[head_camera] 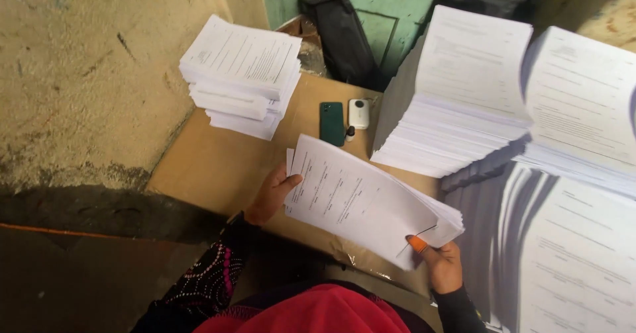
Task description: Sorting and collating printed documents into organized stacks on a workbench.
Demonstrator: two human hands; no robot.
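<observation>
A thick sheaf of printed white sheets (361,197) is held above the brown cardboard-covered table (218,167). My left hand (270,195) grips its near-left edge, thumb on top. At the lower right corner my right hand (440,263) pinches the sheets, thumb with an orange nail on the paper. Both sleeves are dark, the left one patterned with pink dots.
A stack of printed sheets (242,75) lies at the table's far left. Tall paper stacks (464,95) (583,101) (563,253) fill the right side. A dark green phone (332,122) and a small white device (358,113) lie behind the sheaf. Dark bags (338,28) lean on the green wall.
</observation>
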